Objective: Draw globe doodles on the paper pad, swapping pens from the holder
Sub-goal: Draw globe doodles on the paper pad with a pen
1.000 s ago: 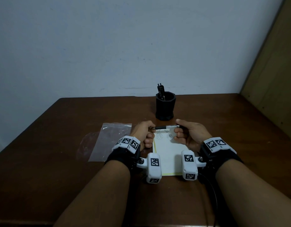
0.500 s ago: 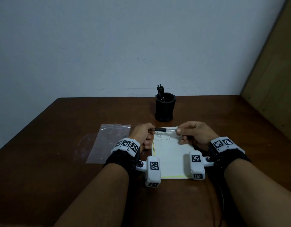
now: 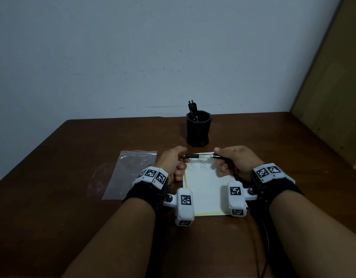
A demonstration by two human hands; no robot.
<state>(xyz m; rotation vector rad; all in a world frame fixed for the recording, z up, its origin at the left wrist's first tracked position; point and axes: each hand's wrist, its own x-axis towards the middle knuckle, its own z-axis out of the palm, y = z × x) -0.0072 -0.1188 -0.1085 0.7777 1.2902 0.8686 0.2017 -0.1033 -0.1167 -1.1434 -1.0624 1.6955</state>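
One clear-barrelled black pen lies level above the far edge of the white paper pad; the left hand and right hand each pinch one end. One black faceted holder stands beyond the pad.

Flat, a white rectangular paper pad with yellow edging, bearing three small globe doodles in a row near its far edge. Level just above them, a clear plastic ballpoint pen with black grip, its ends pinched by the left hand and right hand. Beyond, upright, a black faceted pen holder with dark pens inside.
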